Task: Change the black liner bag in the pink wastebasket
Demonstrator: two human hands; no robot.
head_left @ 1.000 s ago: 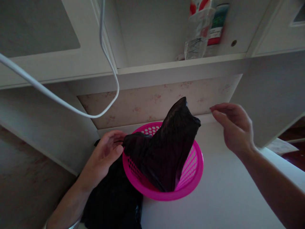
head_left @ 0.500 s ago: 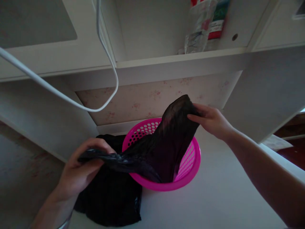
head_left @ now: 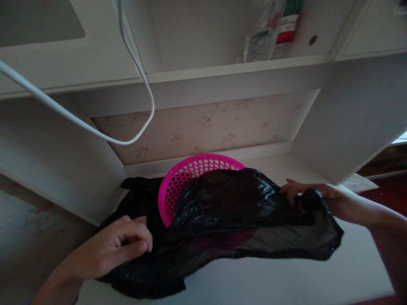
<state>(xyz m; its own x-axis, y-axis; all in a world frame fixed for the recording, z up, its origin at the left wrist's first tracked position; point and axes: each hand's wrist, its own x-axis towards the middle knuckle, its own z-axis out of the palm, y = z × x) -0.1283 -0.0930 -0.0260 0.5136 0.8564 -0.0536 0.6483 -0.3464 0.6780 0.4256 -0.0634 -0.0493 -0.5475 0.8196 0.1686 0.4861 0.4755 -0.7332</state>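
Observation:
A thin black plastic bag (head_left: 229, 203) is spread across the bright pink perforated basket (head_left: 165, 203), covering its front and right side. The basket's back and left rim still show. My left hand (head_left: 117, 245) is closed, its thumb against curled fingers, at the bag's left part; the pinched film is mostly hidden. Over to the right, my right hand (head_left: 305, 195) grips the bag's bunched edge, with some fingers behind the film. More black plastic lies left of the basket and hangs toward the front.
The basket stands on a white surface (head_left: 263, 279) between white side panels. Above is a shelf (head_left: 235, 72) holding a clear plastic package (head_left: 260, 38) and a red-and-green package (head_left: 288, 25). A white cable (head_left: 95, 129) loops down in front on the left.
My right hand has moved down and right, drawing the bag over the basket's front. My left hand has lowered slightly. The film is now spread wide instead of rising upright from the basket.

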